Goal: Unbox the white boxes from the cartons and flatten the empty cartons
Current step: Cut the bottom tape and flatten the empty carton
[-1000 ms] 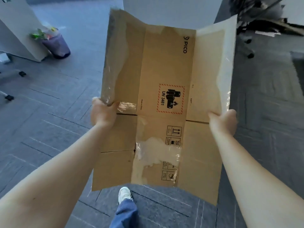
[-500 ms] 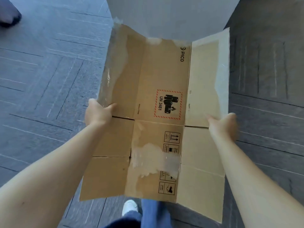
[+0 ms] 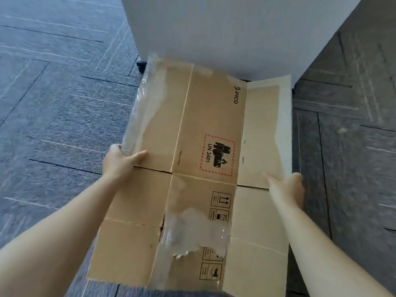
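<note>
A flattened brown carton (image 3: 205, 129), printed with PICO and a red UN 3481 label, is held out flat in front of me above the floor. Torn clear tape clings to its left flap and to its lower middle. My left hand (image 3: 121, 161) grips the carton's left edge, thumb lying on top. My right hand (image 3: 287, 189) grips the right edge, thumb on the upper face. No white boxes are in view.
A large white cabinet or panel (image 3: 235, 35) stands on small black feet right behind the carton's far end. Grey carpet tiles (image 3: 53, 103) cover the floor on both sides.
The carton has come down lower and closer to the white cabinet as the view tilted downward. Both hands keep their grip on its edges. My shoe and trouser leg have left the view.
</note>
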